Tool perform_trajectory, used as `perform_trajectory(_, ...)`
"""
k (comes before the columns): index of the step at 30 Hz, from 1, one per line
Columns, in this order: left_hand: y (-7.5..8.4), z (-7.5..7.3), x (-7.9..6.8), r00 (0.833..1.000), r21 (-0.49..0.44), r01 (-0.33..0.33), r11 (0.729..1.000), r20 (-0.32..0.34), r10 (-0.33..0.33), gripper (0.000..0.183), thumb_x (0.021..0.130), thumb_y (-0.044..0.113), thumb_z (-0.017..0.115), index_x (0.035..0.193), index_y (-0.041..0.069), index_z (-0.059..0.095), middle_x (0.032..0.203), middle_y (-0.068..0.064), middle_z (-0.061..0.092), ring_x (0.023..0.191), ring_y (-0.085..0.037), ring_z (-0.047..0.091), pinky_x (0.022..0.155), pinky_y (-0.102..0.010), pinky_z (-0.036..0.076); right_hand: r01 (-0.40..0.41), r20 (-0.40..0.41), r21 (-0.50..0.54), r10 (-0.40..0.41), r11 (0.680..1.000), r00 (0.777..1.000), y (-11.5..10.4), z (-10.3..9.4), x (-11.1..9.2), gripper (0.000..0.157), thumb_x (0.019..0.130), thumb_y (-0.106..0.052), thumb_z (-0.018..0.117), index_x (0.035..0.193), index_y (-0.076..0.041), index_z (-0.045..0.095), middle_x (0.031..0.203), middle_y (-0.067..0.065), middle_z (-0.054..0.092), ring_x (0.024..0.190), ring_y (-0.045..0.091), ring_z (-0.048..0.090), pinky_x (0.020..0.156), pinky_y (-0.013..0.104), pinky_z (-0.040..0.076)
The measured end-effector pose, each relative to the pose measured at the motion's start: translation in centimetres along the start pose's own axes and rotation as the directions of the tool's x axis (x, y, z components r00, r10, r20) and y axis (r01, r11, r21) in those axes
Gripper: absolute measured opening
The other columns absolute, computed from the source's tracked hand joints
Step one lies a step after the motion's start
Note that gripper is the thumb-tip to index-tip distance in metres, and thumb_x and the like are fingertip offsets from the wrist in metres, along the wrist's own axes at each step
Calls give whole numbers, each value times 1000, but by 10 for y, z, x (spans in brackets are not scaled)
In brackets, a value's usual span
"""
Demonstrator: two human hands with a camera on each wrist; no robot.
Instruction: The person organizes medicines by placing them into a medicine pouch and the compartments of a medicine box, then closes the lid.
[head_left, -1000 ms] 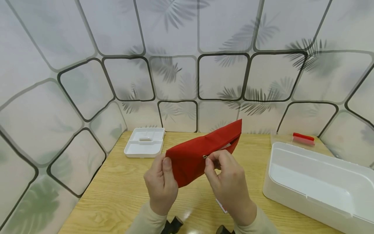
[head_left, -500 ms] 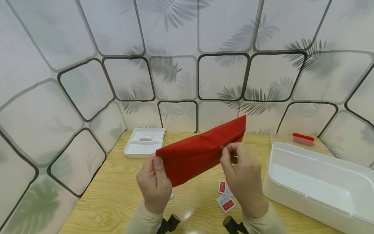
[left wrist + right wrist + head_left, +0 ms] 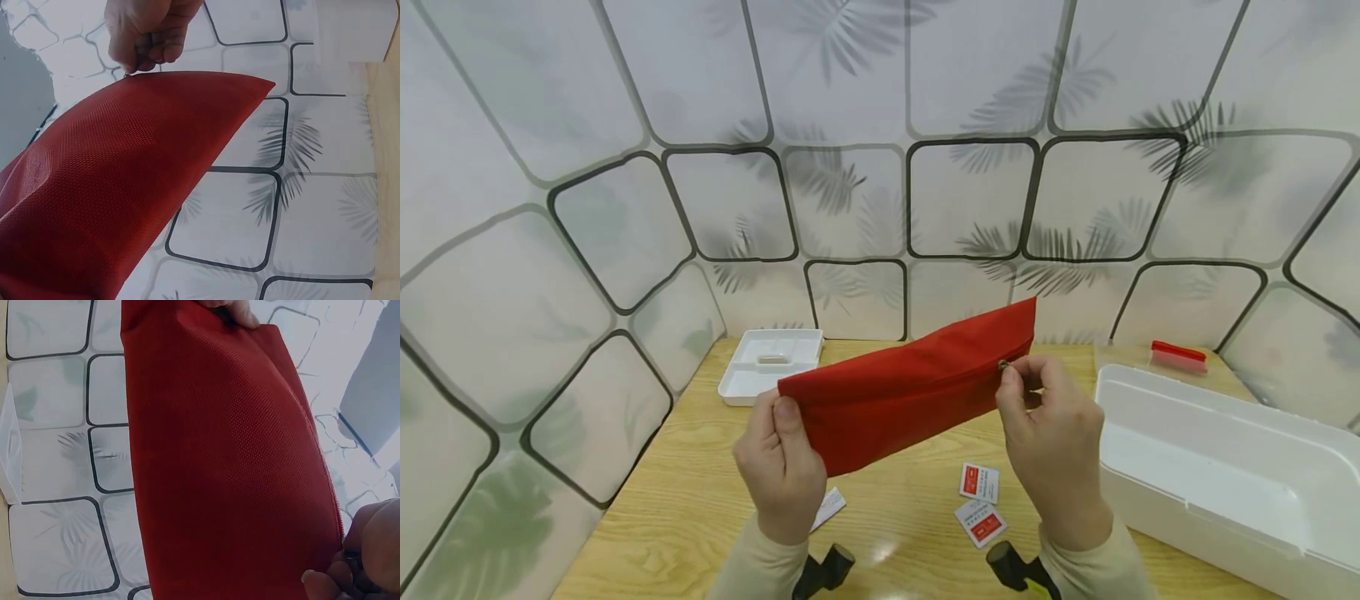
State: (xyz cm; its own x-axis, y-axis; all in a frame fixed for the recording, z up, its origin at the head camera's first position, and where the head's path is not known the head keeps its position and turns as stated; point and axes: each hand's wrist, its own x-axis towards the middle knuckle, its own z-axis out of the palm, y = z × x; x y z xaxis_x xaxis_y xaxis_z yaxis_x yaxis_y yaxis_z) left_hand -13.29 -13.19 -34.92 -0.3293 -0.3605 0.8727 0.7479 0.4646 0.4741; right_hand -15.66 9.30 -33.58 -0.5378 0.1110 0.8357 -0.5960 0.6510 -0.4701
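Observation:
A red fabric zip pouch (image 3: 902, 400) is held up over the table, its right end higher. My left hand (image 3: 780, 471) grips its left end, thumb on the near face. At the other end my right hand (image 3: 1054, 446) pinches the small metal zipper pull (image 3: 1003, 365), close to the right corner. The zip line left of the pull looks closed. In the left wrist view, the right hand (image 3: 150, 31) is at the top edge of the pouch (image 3: 131, 150). The right wrist view shows the pouch (image 3: 225, 450) stretched between both hands, its contents hidden.
Two small white-and-red packets (image 3: 981, 522) lie on the wooden table (image 3: 902, 492); a white packet (image 3: 829, 507) is partly behind the left hand. A white divided tray (image 3: 767, 387) stands back left. At right is a large white box (image 3: 1195, 492), with a red-topped clear bag (image 3: 1178, 357) behind it.
My right hand has drawn the zipper pull rightward along the pouch, closing the gap seen earlier. The left hand has shifted left, and the pouch is stretched straighter. Packets beneath have come into view.

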Motion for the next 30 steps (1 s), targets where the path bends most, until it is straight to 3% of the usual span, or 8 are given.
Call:
perform_trajectory(9,-2,-6,9,999,-2,41,999,-1,-41,25,100,6,47,84,-9,59,70,-12,62,58,-12,56,52,-20,48,-24,-39,-27,23,999,999,8,-6,7,8,88,-2,54,88,5,58,75,12,60,65,21,57,68,1,38)
perform_trajectory(15,-3,-9,14,997,-53,81,995,22,-80,23,99,2,46,85,-10,59,72,-13,62,61,-13,57,53,-21,48,-71,-61,11,71,997,996,14,-9,11,9,89,-2,53,89,5,58,94,15,66,83,26,62,75,2,39)
perform_trajectory(18,-3,-10,15,995,-74,99,992,41,-96,22,99,0,45,87,-11,59,76,-13,63,63,-15,58,55,-21,50,-87,-59,36,89,996,994,15,-11,11,10,90,0,53,93,5,59,100,15,68,80,18,61,72,3,40)
perform_trajectory(21,-3,-12,15,994,-86,99,991,45,-96,21,99,-1,44,87,-11,58,77,-14,62,64,-16,58,56,-22,51,-92,-63,47,95,995,994,16,-13,11,12,90,1,52,97,7,60,91,15,68,68,9,52,64,6,39)
perform_trajectory(25,-5,-13,15,997,-85,72,994,3,-72,24,99,0,45,83,-12,57,73,-13,59,61,-14,56,55,-20,49,-118,-49,99,124,988,991,15,-16,11,13,91,2,51,100,8,59,82,15,65,62,5,45,57,8,38)
perform_trajectory(30,-5,-12,13,996,-120,38,992,-79,-48,28,99,2,46,77,-13,54,67,-10,55,56,-11,51,49,-20,43,-168,-24,195,176,966,984,14,-18,12,11,92,4,51,97,9,58,85,15,66,59,3,46,55,9,39)
